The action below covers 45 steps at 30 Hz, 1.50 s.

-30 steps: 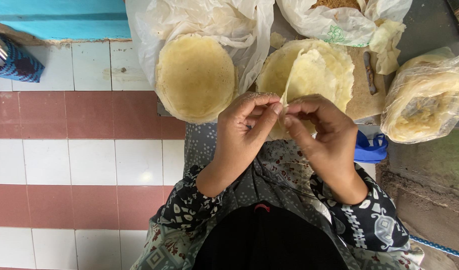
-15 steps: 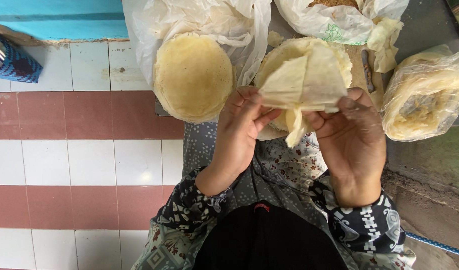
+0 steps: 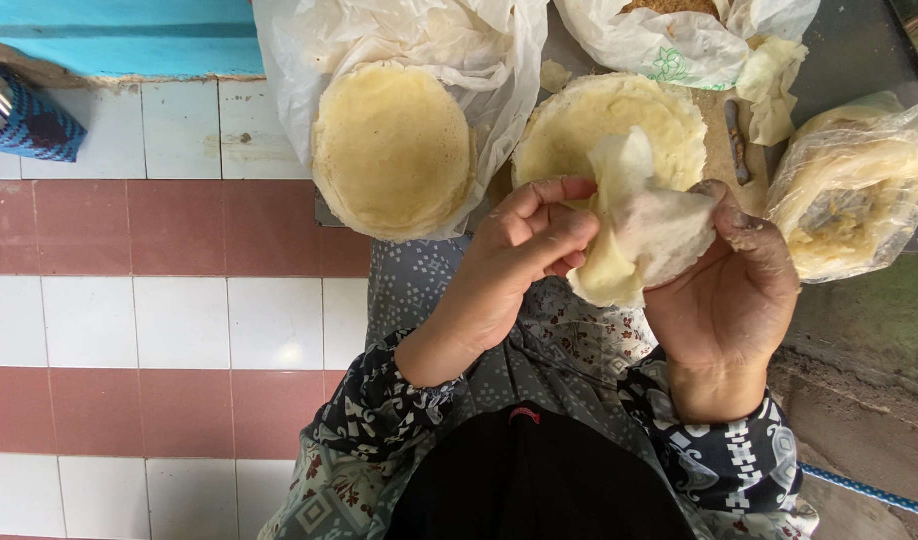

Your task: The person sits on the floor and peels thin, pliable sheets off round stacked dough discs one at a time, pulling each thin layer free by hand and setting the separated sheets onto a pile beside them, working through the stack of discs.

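Note:
My left hand (image 3: 524, 255) and my right hand (image 3: 724, 285) together hold one thin, pale, floppy round wrapper sheet (image 3: 644, 235) above my lap. The left fingers pinch its left edge, while the right hand cups it from below and the right. Just beyond the hands lies a stack of the same pale yellow round sheets (image 3: 604, 120) on a board. A second stack of round sheets (image 3: 391, 150) rests on an opened white plastic bag to the left.
A clear plastic bag of more sheets (image 3: 859, 190) lies at the right. A white bag with brown contents (image 3: 684, 30) is at the top. A small knife (image 3: 736, 140) lies on the board. Red and white floor tiles (image 3: 129, 300) spread to the left, a blue patterned object (image 3: 24, 120) at the far left.
A sheet was peeled off the right stack, lifted and spread, and now hangs crumpled lower, gathered in my right hand with my left fingers on its edge.

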Each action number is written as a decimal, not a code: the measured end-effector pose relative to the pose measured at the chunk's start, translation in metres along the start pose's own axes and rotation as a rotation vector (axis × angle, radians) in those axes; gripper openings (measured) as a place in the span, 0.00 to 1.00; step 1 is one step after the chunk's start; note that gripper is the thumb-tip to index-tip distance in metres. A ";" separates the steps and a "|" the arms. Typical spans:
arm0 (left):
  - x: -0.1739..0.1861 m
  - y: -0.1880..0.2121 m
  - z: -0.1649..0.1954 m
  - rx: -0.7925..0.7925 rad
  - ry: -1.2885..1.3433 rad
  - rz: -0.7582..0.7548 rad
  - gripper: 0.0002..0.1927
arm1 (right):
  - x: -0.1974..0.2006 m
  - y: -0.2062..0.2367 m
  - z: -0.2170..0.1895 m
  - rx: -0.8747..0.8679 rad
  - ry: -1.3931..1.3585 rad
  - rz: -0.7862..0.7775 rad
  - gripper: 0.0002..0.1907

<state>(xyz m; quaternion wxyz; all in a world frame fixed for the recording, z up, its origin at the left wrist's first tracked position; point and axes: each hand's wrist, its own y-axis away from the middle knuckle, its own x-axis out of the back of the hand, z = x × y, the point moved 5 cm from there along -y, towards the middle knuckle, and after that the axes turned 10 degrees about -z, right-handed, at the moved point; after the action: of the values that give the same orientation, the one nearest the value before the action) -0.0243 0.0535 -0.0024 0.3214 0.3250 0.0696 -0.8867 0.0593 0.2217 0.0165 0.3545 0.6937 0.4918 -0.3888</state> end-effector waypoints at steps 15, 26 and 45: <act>-0.021 0.023 -0.001 -0.254 0.019 0.139 0.12 | -0.008 0.010 0.019 -0.340 0.140 -0.003 0.27; 0.022 0.043 0.021 -0.327 0.641 0.190 0.09 | -0.001 0.025 0.009 -0.094 -0.087 0.017 0.19; 0.066 0.125 0.130 -0.491 -0.505 0.501 0.09 | -0.046 -0.021 -0.076 0.356 1.283 -0.183 0.10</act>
<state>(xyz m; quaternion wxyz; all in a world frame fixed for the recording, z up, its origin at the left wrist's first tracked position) -0.0551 -0.1220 0.0687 0.6016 0.0184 0.1165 -0.7901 0.0437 0.2752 0.0887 -0.1621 0.7908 0.5903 -0.0033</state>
